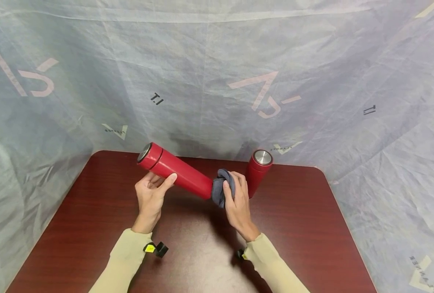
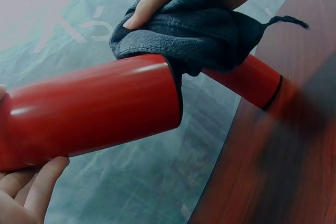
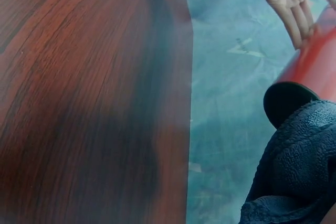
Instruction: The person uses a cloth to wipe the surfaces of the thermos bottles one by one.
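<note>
My left hand (image 1: 150,199) grips a red thermos flask (image 1: 185,173) near its steel-topped lid and holds it tilted above the table, base toward the right. A bunched dark grey cloth (image 1: 218,191) is in my right hand (image 1: 237,203), pressed at the base end of that flask. In the left wrist view the cloth (image 2: 178,35) touches the flask's bottom edge, and a cord end trails from it. The right wrist view shows the flask's black base (image 3: 289,102) beside the cloth (image 3: 296,166). Just behind my right hand stands a second red flask (image 1: 258,171).
The dark red wooden table (image 1: 195,252) carries both arms' shadows. Grey printed fabric (image 1: 202,81) hangs behind the table and along both sides. A small black wrist camera (image 1: 160,249) sits at the left cuff.
</note>
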### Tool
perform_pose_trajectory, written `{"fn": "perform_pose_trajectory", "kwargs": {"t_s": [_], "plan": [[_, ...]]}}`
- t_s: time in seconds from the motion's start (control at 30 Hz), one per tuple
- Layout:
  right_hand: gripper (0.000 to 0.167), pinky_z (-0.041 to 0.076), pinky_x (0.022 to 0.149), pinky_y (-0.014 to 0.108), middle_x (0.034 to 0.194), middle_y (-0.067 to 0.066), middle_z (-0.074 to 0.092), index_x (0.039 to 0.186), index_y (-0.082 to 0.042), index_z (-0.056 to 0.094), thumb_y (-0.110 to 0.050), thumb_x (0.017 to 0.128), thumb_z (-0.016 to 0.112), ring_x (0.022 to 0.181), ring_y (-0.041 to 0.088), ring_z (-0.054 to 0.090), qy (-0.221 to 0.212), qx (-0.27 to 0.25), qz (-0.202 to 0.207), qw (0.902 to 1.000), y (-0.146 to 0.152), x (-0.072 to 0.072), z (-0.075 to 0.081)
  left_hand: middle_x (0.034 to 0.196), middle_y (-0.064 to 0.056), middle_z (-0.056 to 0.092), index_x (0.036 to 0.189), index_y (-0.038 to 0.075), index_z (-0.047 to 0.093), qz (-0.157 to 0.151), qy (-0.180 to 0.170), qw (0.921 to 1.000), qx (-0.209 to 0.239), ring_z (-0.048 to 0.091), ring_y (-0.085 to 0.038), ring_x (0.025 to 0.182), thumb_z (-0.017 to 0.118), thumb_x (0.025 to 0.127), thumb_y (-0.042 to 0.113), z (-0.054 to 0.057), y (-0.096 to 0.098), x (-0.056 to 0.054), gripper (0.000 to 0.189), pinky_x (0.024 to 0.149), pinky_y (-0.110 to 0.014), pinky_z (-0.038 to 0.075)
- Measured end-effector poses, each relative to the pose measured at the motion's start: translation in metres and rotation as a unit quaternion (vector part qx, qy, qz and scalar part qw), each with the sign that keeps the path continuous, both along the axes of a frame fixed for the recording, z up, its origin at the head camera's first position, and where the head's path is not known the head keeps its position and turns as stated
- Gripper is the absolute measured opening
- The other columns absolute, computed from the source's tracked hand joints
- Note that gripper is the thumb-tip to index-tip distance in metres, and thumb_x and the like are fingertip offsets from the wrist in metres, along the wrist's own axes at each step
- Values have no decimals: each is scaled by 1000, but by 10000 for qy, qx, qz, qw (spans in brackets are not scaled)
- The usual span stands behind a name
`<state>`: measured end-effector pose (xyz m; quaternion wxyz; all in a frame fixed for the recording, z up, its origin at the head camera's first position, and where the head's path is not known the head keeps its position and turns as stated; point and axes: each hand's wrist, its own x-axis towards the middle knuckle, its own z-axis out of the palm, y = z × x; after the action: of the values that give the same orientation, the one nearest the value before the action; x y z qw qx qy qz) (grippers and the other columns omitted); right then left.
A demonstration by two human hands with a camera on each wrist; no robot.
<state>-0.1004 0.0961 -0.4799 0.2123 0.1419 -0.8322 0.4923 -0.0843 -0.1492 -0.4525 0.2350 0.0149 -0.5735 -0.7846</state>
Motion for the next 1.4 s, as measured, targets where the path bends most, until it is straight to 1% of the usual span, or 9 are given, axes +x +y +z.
{"fn": "perform_pose_trajectory", "kwargs": {"t_s": [0.13, 0.27, 0.37, 0.6, 0.7, 0.83, 1.0, 1.17, 1.4], "plan": [[36, 45, 111, 46, 142, 7, 56, 143, -13, 64, -29, 112, 56, 132, 27, 51, -57, -11, -46, 10000, 4, 2, 0, 109, -4, 81, 129, -2, 74, -20, -96, 9996, -270, 78, -20, 98, 82, 87, -6, 0, -1, 0, 43, 87, -28, 63], [36, 45, 110, 47, 142, 7, 56, 143, -12, 64, -29, 112, 55, 132, 27, 51, -101, -4, -52, 9999, 6, 3, -1, 107, -3, 81, 128, 0, 75, -39, -197, 9988, -456, 78, -19, 96, 84, 87, -4, -1, -3, -1, 43, 83, -27, 64], [36, 45, 111, 45, 142, 8, 56, 143, -12, 64, -28, 112, 55, 133, 26, 50, -147, -13, -27, 9999, 8, 4, -1, 104, -1, 82, 126, -1, 76, -30, -250, 9981, -561, 78, -17, 92, 85, 85, -5, -2, -5, -2, 42, 80, -26, 63], [33, 44, 108, 39, 139, 7, 58, 141, -13, 66, -26, 112, 57, 129, 24, 53, -43, -81, 83, 9999, 13, 5, -2, 101, 2, 81, 125, -2, 76, -93, -442, 9954, -849, 77, -16, 89, 87, 84, -3, -4, -9, -3, 43, 78, -25, 63], [30, 46, 106, 35, 135, 4, 60, 138, -14, 68, -26, 112, 58, 124, 20, 55, -108, -118, 165, 9997, 17, 6, -3, 102, 2, 81, 126, -1, 76, -141, -509, 9920, -1146, 77, -16, 89, 88, 85, 1, -3, -12, -1, 43, 79, -24, 63], [27, 48, 104, 31, 130, -1, 63, 134, -16, 70, -27, 111, 60, 120, 17, 58, -213, -13, 278, 9994, 26, 10, -5, 104, 1, 81, 127, 2, 76, -156, -462, 9852, -1643, 78, -15, 90, 90, 84, 4, -4, -18, 4, 45, 79, -25, 64], [24, 48, 104, 31, 129, 1, 65, 130, -14, 72, -22, 109, 64, 119, 20, 60, -117, 192, 358, 9991, 42, 15, -9, 110, -8, 81, 131, 6, 76, -181, -292, 9767, -2117, 78, -13, 89, 93, 82, 6, -7, -22, 6, 51, 79, -28, 65], [25, 47, 104, 25, 130, 1, 65, 132, -15, 72, -19, 107, 68, 119, 20, 61, -89, 349, 408, 9985, 58, 21, -17, 114, -12, 80, 135, 9, 75, -180, -316, 9726, -2294, 78, -12, 88, 94, 81, 8, -12, -23, 3, 57, 78, -28, 65], [28, 44, 104, 20, 130, 2, 65, 132, -17, 72, -16, 103, 73, 120, 20, 61, 86, 774, 326, 9964, 84, 28, -26, 118, -10, 80, 140, 12, 72, -172, -541, 9668, -2491, 78, -15, 89, 96, 82, 16, -16, -22, -4, 62, 79, -28, 65]]}}
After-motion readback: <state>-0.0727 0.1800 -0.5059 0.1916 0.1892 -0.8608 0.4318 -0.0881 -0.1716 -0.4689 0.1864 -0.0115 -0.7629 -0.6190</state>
